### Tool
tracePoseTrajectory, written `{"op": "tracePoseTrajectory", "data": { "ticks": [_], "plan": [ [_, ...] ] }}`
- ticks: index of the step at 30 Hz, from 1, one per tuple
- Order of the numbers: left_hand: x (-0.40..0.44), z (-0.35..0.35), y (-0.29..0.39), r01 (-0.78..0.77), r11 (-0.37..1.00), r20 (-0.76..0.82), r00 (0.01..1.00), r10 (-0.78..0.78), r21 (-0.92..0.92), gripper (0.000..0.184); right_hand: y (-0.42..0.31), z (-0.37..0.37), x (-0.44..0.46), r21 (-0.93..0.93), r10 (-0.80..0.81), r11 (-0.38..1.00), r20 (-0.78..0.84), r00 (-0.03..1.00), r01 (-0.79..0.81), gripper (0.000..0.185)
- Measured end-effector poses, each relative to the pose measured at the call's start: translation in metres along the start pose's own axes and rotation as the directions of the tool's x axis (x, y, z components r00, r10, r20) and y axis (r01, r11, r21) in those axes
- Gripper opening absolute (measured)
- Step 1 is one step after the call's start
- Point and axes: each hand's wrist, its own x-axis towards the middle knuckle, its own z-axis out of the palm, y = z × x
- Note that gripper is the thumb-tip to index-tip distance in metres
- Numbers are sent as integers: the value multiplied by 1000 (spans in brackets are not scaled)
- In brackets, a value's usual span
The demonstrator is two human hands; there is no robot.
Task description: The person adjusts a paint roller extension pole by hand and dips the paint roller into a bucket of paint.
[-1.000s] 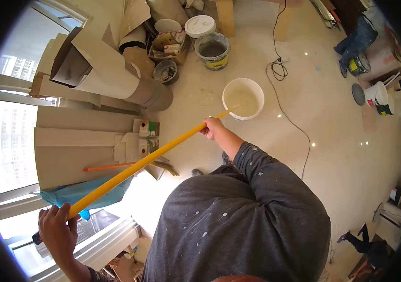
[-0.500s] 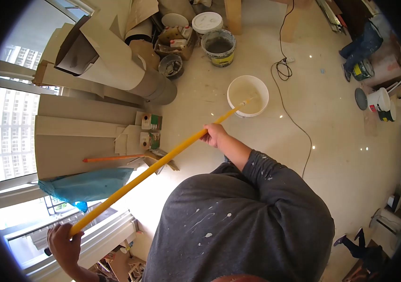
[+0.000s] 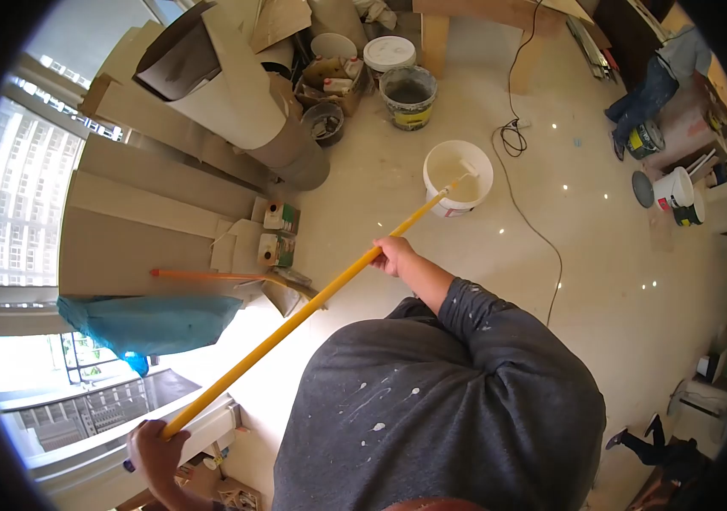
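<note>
A long yellow pole [image 3: 295, 318] runs diagonally from the lower left up to a white bucket [image 3: 436, 157] on the floor. My left hand [image 3: 157, 449] is closed round the pole near its dark lower end. Farther up, my right hand [image 3: 392, 255] grips the same pole. A white paint roller [image 3: 469, 167] is fixed to the pole's far end and shows over the inside of the bucket, above pale liquid. Whether the roller touches the liquid or the bucket's wall, I cannot tell.
A grey-filled bucket [image 3: 408, 95] and a lidded white bucket [image 3: 389, 54] stand beyond. A black cable [image 3: 542, 236] crosses the floor right of the white bucket. Large rolls [image 3: 299, 153] and a blue sheet [image 3: 155, 324] lie left. Other people's legs [image 3: 649, 89] show at right.
The roller has come up into view inside the bucket. My left hand and the pole's lower end have shifted right and down in the view, and the pole is steeper.
</note>
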Motion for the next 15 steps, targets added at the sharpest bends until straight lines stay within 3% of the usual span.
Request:
{"op": "tracePoseTrajectory", "data": {
  "ticks": [3, 4, 7, 10, 13, 15],
  "plan": [
    [-13, 44, -5, -173, 985, -216, 961, 171, 12, 34, 24, 9, 6, -37, -48, 998, -175, 983, 42, 12],
    [-16, 53, -21, -214, 977, -237, 948, 212, 16, 34, 34, 11, 2, -50, -57, 997, -147, 987, 50, 16],
    [-29, 76, -69, -129, 990, -165, 979, 119, -52, 32, 64, 13, -15, -35, -69, 997, -59, 996, 67, 16],
    [-35, 115, -99, -168, 974, -111, 982, 152, -155, 31, 89, 13, -5, -15, -68, 998, -70, 995, 67, 19],
    [-38, 130, -97, -252, 964, -226, 947, 227, -89, 31, 113, 16, 15, -139, -91, 988, -153, 984, 70, 20],
    [-36, 127, -98, -262, 964, -206, 947, 247, -49, 30, 122, 21, 9, -93, -105, 992, -184, 977, 89, 22]
  ]
}}
